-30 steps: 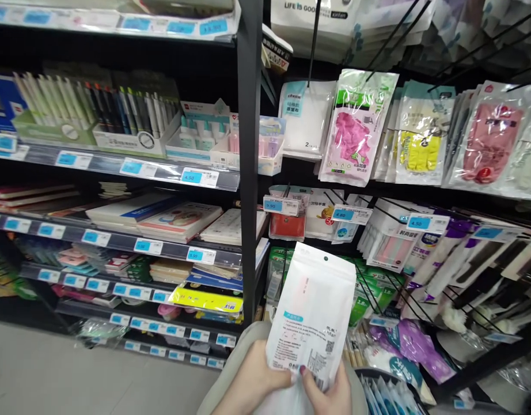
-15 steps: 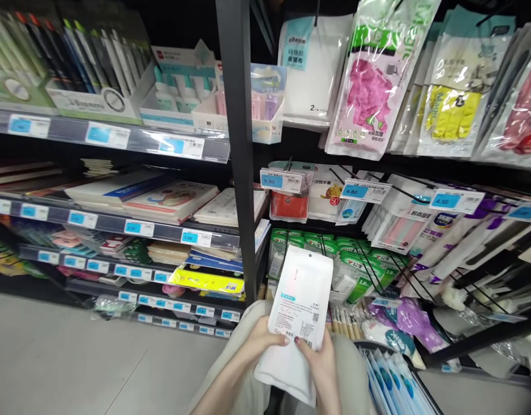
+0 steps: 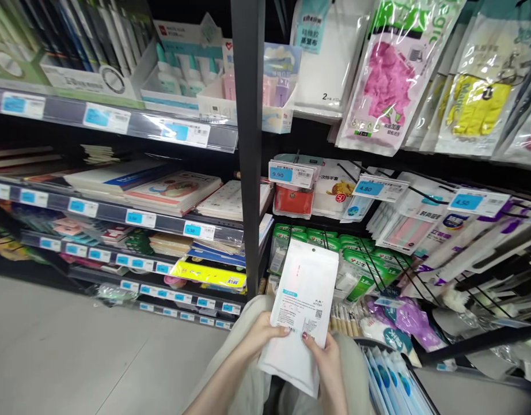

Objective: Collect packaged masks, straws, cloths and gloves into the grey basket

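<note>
Between my knees I hold a flat white packet with a hang hole at its top and printed text, a QR code and a barcode on the side facing me. My left hand grips its left edge, thumb lying across the front. On the right edge, my right hand pinches it the same way, with dark red nail polish on the thumb. Both sets of fingers are mostly hidden behind the packet. Just beyond its top edge hang green-and-white packs on hooks.
A black shelf post stands ahead, with shelves of pens, books and notebooks to its left. Packaged pink gloves and yellow gloves hang at upper right. A container of blue-and-white packets sits beside my right knee. Grey floor lies at left.
The view has tilted down and come closer to the shelves. The packet sits lower against my lap, showing its bottom edge. Both hands keep the same hold on it.
</note>
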Demonstrator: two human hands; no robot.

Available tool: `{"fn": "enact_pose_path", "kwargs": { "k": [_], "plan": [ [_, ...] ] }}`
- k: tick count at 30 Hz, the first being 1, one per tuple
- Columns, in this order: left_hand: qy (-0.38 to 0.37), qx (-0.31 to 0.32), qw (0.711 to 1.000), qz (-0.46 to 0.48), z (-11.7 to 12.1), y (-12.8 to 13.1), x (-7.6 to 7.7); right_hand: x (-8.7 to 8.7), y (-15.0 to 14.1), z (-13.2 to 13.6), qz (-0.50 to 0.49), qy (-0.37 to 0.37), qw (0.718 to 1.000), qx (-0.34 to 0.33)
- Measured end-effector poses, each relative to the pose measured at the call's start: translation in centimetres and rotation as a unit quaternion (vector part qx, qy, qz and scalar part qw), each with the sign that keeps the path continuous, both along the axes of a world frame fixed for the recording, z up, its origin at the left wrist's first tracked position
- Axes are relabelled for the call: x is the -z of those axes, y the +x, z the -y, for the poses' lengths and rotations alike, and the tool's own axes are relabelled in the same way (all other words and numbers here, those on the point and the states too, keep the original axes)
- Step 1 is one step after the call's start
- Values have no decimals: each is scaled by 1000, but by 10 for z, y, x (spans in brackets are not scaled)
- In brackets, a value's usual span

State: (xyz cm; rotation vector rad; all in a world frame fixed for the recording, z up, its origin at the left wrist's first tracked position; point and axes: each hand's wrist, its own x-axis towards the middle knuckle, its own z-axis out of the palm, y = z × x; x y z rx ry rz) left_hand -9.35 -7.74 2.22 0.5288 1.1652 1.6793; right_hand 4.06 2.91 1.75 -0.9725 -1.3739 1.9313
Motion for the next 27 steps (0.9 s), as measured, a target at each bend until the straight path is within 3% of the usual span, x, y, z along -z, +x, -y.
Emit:
{"fn": "enact_pose_path", "kwargs": {
  "k": [4,6,8,10,13,15,18,21,23,24,27],
  "plan": [
    [-6,5,999,-47,-2,1,4,-4,1,2,-5,0,1000,-2],
    [-19,-59,989,-137,-5,5,8,-7,0,4,15,17,999,38],
    [-35,-148,948,-280,-7,12,11,-8,-3,9,65,50,991,109],
    [-60,-190,885,-420,-7,19,12,-7,-7,15,122,92,973,174],
    [-87,-167,821,-539,-4,26,11,-4,-10,25,165,151,950,217],
    [-82,-144,818,-551,-2,28,9,-3,-10,29,156,183,946,218],
    [-65,-137,852,-500,-2,26,4,-6,-6,28,39,184,975,116],
    [-18,-115,933,-340,-3,23,-2,-13,-2,25,-92,189,977,-29],
    [18,-57,987,-152,-4,22,-5,-17,-4,25,-54,248,967,-37],
    [32,-26,998,-53,-4,22,-5,-17,-5,26,-13,281,960,-20],
    [64,47,985,154,-2,18,-3,-16,-12,29,60,350,934,41]
  ]
}}
